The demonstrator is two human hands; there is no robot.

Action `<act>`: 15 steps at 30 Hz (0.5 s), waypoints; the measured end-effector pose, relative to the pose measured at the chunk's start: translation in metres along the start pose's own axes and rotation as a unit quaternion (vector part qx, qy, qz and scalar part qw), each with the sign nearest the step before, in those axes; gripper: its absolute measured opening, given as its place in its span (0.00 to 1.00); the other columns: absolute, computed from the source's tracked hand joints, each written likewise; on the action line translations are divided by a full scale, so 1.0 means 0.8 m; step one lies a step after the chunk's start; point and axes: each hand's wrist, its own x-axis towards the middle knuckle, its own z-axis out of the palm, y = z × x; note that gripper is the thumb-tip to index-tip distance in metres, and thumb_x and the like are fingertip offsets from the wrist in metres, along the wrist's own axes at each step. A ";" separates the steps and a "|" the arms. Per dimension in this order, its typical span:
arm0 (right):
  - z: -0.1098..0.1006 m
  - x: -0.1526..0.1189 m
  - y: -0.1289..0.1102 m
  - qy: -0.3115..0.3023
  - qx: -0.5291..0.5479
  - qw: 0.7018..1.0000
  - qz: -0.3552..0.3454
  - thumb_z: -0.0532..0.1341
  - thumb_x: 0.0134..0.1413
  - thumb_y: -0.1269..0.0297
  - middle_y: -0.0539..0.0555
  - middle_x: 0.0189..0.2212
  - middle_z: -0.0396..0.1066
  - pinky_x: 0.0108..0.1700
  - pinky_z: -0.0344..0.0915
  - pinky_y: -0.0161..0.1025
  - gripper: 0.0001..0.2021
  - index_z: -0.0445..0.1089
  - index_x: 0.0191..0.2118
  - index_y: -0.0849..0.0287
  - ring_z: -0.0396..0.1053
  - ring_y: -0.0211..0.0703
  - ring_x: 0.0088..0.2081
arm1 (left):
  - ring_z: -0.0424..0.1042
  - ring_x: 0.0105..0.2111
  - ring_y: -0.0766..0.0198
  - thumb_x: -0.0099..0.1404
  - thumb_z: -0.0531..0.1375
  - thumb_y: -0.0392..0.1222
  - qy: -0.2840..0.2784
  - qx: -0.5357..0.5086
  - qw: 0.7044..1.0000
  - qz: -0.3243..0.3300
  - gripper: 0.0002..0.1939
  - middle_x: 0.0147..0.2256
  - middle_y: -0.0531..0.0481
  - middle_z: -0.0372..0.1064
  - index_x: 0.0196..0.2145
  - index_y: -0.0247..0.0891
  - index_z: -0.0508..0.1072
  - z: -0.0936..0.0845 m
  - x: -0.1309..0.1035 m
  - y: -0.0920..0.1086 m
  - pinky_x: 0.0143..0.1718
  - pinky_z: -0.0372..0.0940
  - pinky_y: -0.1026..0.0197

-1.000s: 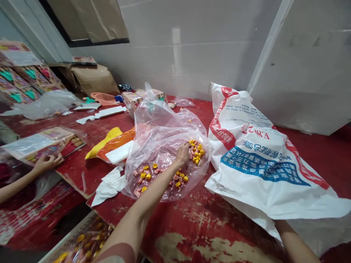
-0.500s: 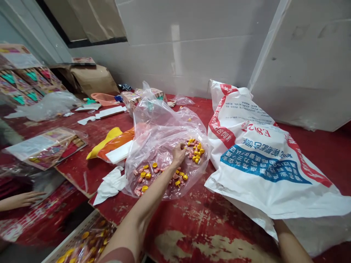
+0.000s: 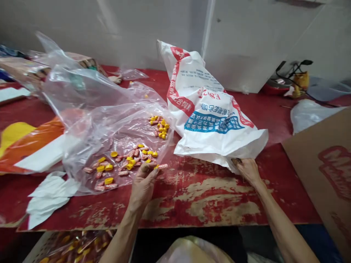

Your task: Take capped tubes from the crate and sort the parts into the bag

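A clear plastic bag [image 3: 90,109] lies open on the red table [image 3: 208,197], with several small yellow and pink pieces [image 3: 128,160] scattered inside it. My left hand [image 3: 144,182] is at the bag's near edge, its fingers pinched on one small pink piece [image 3: 162,166]. My right hand [image 3: 248,170] grips the lower corner of a big white woven sack [image 3: 211,120] printed in red and blue, which lies to the right of the clear bag.
Orange and yellow packaging [image 3: 30,142] and crumpled white paper [image 3: 49,193] lie at the left. A brown cardboard box [image 3: 326,171] stands at the right. A tray of wrapped sweets [image 3: 74,244] sits below the table edge. White bags and red items lie at the back right.
My left hand has drawn back from the far pile in the bag to its near edge, now holding a pink piece. The view has swung right, and my right hand has come into sight.
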 end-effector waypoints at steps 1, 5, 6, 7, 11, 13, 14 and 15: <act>-0.008 -0.020 0.003 0.002 0.033 0.999 0.008 0.52 0.60 0.54 0.59 0.36 0.71 0.40 0.66 0.41 0.17 0.71 0.40 0.63 0.69 0.46 0.39 | 0.73 0.30 0.67 0.44 0.71 0.40 -0.016 0.001 1.000 -0.020 0.16 0.29 0.55 0.71 0.31 0.37 0.72 0.011 -0.012 -0.009 0.34 0.68 0.65; -0.032 -0.087 -0.026 -0.030 0.243 0.970 -0.002 0.52 0.59 0.53 0.58 0.46 0.69 0.45 0.65 0.40 0.19 0.68 0.49 0.60 0.67 0.46 0.46 | 0.72 0.29 0.67 0.49 0.69 0.43 -0.096 0.034 0.991 -0.087 0.14 0.30 0.53 0.71 0.33 0.37 0.71 0.062 -0.058 -0.043 0.32 0.67 0.66; -0.036 -0.098 -0.039 -0.053 0.270 0.961 -0.022 0.53 0.59 0.54 0.57 0.46 0.69 0.46 0.65 0.40 0.18 0.68 0.49 0.59 0.67 0.45 0.46 | 0.72 0.29 0.67 0.51 0.68 0.44 -0.119 0.040 0.987 -0.102 0.14 0.30 0.53 0.71 0.33 0.37 0.71 0.073 -0.067 -0.050 0.31 0.67 0.66; -0.039 -0.106 -0.053 -0.074 0.287 0.954 -0.045 0.53 0.60 0.56 0.57 0.46 0.69 0.47 0.64 0.40 0.17 0.68 0.50 0.58 0.67 0.45 0.46 | 0.71 0.29 0.67 0.52 0.67 0.45 -0.140 0.043 0.983 -0.114 0.14 0.30 0.52 0.71 0.34 0.37 0.71 0.083 -0.075 -0.057 0.30 0.66 0.66; -0.040 -0.114 -0.099 -0.102 0.306 0.936 -0.139 0.53 0.62 0.61 0.56 0.44 0.68 0.47 0.63 0.40 0.15 0.65 0.53 0.56 0.66 0.43 0.45 | 0.69 0.30 0.69 0.54 0.66 0.44 -0.177 0.044 0.976 -0.118 0.14 0.31 0.54 0.68 0.36 0.37 0.70 0.105 -0.099 -0.072 0.34 0.66 0.66; -0.037 -0.111 -0.113 -0.104 0.299 0.931 -0.181 0.52 0.63 0.63 0.56 0.45 0.68 0.48 0.63 0.40 0.15 0.63 0.54 0.56 0.66 0.43 0.46 | 0.68 0.31 0.70 0.54 0.66 0.44 -0.178 0.048 0.978 -0.101 0.13 0.31 0.54 0.67 0.35 0.37 0.70 0.108 -0.106 -0.076 0.35 0.65 0.67; -0.035 -0.109 -0.118 -0.103 0.293 0.930 -0.198 0.52 0.63 0.65 0.56 0.46 0.68 0.48 0.62 0.40 0.15 0.63 0.54 0.56 0.65 0.43 0.47 | 0.67 0.31 0.70 0.54 0.66 0.44 -0.178 0.051 0.978 -0.093 0.13 0.31 0.54 0.67 0.35 0.37 0.70 0.107 -0.108 -0.078 0.36 0.64 0.67; -0.033 -0.107 -0.123 -0.103 0.283 0.930 -0.211 0.51 0.63 0.65 0.56 0.46 0.67 0.48 0.62 0.41 0.15 0.63 0.54 0.57 0.65 0.44 0.47 | 0.67 0.31 0.69 0.54 0.65 0.44 -0.178 0.055 0.979 -0.085 0.13 0.31 0.54 0.67 0.35 0.37 0.69 0.107 -0.110 -0.080 0.36 0.64 0.67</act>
